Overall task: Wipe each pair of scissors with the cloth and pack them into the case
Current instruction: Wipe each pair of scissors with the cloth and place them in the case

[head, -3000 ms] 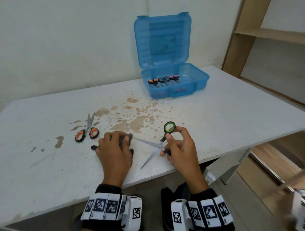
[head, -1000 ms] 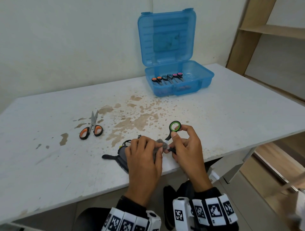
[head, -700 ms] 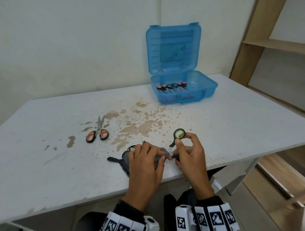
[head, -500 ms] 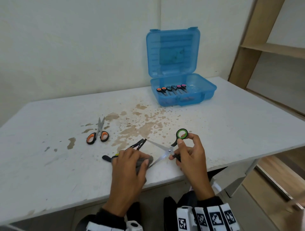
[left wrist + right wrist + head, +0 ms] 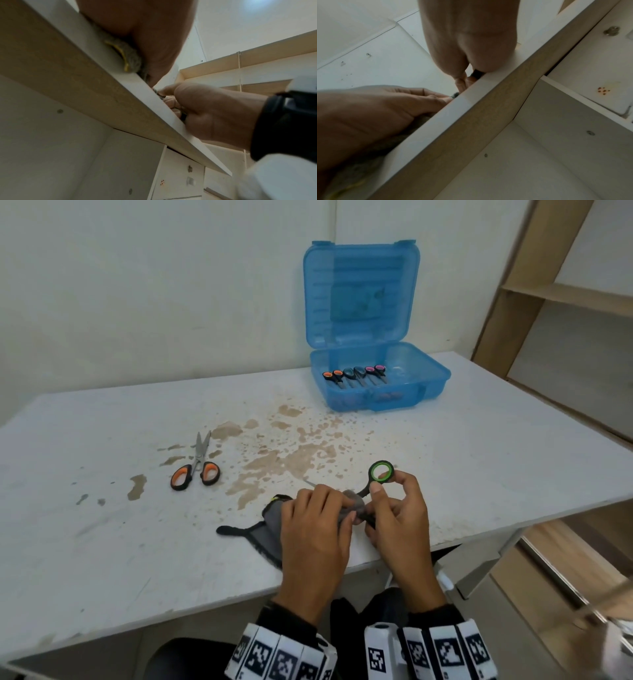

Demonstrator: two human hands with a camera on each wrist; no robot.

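**Three pairs packed, one in hand, one waiting**

Low centre of the head view, the left hand curls round the grey cloth, bunched over the blades. The right hand pinches the green-handled scissors. Left of centre, orange-handled scissors lie unwiped. Upper centre, the open blue case holds three pairs.

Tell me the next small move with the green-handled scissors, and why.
Probably draw the grey cloth along the blades toward the tips: the left hand pinches it around the green-handled scissors near the pivot, the right hand steadies the handles, and one tip pokes out.
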